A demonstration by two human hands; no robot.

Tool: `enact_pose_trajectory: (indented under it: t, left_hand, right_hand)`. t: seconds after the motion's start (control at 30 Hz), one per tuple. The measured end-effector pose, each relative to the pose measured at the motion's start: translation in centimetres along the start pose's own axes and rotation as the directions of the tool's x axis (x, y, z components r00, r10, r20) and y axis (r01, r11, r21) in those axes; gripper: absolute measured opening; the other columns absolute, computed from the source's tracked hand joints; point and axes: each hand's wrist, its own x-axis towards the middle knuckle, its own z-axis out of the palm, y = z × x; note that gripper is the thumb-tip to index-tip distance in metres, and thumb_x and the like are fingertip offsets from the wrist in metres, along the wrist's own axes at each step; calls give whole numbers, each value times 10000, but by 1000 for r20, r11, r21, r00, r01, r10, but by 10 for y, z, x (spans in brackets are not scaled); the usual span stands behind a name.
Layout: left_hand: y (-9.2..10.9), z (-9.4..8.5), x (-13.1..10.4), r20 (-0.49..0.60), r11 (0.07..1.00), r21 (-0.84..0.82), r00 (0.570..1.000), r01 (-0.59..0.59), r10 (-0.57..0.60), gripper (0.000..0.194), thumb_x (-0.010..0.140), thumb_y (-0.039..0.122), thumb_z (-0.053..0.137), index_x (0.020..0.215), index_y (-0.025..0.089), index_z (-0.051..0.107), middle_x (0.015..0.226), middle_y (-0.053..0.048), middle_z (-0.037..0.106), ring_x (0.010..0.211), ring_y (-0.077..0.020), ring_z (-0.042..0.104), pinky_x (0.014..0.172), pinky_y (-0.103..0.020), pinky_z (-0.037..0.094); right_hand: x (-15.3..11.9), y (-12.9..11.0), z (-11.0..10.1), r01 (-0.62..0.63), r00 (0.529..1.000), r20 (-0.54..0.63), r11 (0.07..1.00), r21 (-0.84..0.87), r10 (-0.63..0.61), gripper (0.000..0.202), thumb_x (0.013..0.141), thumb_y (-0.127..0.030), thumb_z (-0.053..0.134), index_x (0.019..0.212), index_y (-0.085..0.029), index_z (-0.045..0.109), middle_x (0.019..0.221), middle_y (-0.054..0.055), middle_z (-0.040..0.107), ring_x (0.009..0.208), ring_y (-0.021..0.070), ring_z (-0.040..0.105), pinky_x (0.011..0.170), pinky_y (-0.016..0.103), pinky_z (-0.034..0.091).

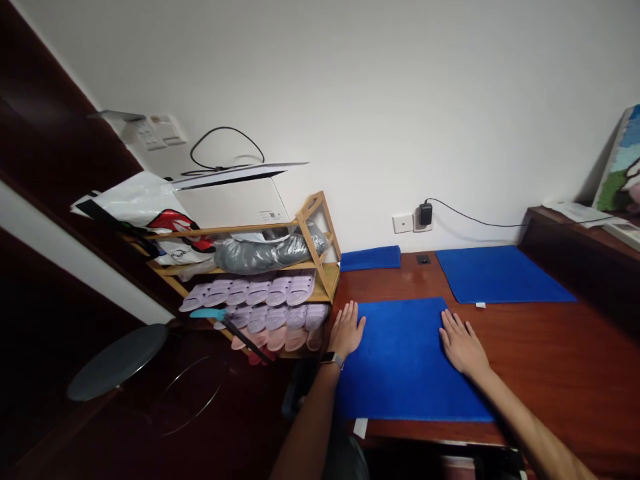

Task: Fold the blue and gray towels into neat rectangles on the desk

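Note:
A blue cloth (407,360) lies spread flat on the brown wooden desk (570,360), its white tag (361,427) hanging at the near edge. My left hand (347,329), with a watch (332,359) on the wrist, rests flat at the cloth's left edge, fingers stretched out. On the opposite edge lies my right hand (464,345), palm down with fingers extended. Neither hand grips anything. Behind, a folded blue cloth (370,258) sits against the wall, and another blue cloth (503,274) is laid out at the back right.
Left of the desk stands a wooden rack (320,247) with rows of lilac and pink slippers (270,290), a white box (233,203) and a plastic bag (135,200). A round stool (120,360) is lower left. A black adapter (425,214) is plugged into the wall.

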Motion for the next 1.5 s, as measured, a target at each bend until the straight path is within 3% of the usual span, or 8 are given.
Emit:
enact_pose_trajectory:
  t: [0.13, 0.33, 0.43, 0.5, 0.77, 0.97, 1.2, 1.5]
  left_hand:
    - [21, -13, 0, -41, 1000, 21, 999, -12, 13, 588, 1087, 341, 267, 1614, 93, 348, 1673, -166, 362, 1571, -270, 294, 1288, -491, 251]
    - [156, -6, -20, -107, 957, -116, 961, -267, 256, 632, 1112, 455, 198, 1613, 107, 363, 1678, -116, 363, 1578, -220, 277, 1303, -432, 235]
    - [189, 4, -35, -76, 941, -186, 959, -282, 272, 670, 1105, 522, 198, 1613, 121, 372, 1673, -115, 369, 1573, -219, 289, 1301, -432, 248]
    - [173, 6, -47, -71, 955, -180, 971, -237, 228, 657, 1103, 521, 226, 1619, 139, 365, 1672, -116, 367, 1571, -229, 296, 1298, -453, 260]
    - [23, 7, -108, -207, 996, -10, 975, 86, -86, 583, 1092, 383, 338, 1602, 105, 387, 1627, -177, 432, 1521, -293, 395, 1227, -495, 394]
    - [22, 16, -108, -247, 996, 5, 965, 90, -86, 586, 1092, 395, 350, 1601, 108, 394, 1617, -170, 449, 1505, -286, 426, 1222, -476, 404]
    - [17, 21, -106, -279, 997, -15, 957, 78, -79, 584, 1085, 394, 355, 1587, 104, 419, 1607, -177, 464, 1488, -301, 453, 1210, -506, 416]
    - [29, -18, -138, -526, 991, -120, 850, -55, -16, 379, 1052, 255, 403, 1212, 200, 742, 1260, -132, 743, 1199, -289, 692, 1058, -495, 562]
  right_hand:
    - [-6, -2, -2, -15, 1000, 11, 1000, 13, 15, 691, 1055, -388, 105, 1662, -80, 219, 1724, 62, 228, 1599, 233, 197, 1302, 458, 149]
    - [-4, -2, -3, -20, 1000, 18, 1000, 15, 19, 687, 1052, -373, 114, 1661, -70, 207, 1727, 66, 218, 1601, 233, 190, 1302, 451, 143]
    - [-4, 0, 1, -13, 1000, 13, 1000, 22, 13, 685, 1047, -361, 131, 1658, -64, 222, 1726, 82, 229, 1602, 237, 188, 1302, 456, 136]
    - [-3, 2, 3, -12, 1000, 14, 1000, 28, 12, 693, 1047, -377, 125, 1660, -69, 222, 1724, 86, 237, 1601, 233, 190, 1303, 458, 132]
    - [-2, 2, 6, -21, 1000, 19, 1000, -12, 21, 713, 1049, -412, 71, 1666, -81, 202, 1729, 61, 214, 1602, 222, 184, 1301, 443, 135]
    - [-11, 1, -1, -13, 999, -46, 999, -32, 12, 688, 1048, -384, 132, 1645, -81, 292, 1703, 65, 291, 1584, 255, 249, 1292, 476, 185]
    - [-81, 28, 19, 220, 967, -167, 961, 165, -192, 680, 1069, -540, 221, 1651, -202, 312, 1688, 37, 335, 1581, 241, 254, 1291, 493, 249]
    - [-106, 30, 20, 330, 913, -305, 930, 161, -271, 606, 1067, -503, 362, 1604, -228, 427, 1621, 70, 471, 1521, 273, 396, 1247, 528, 343]
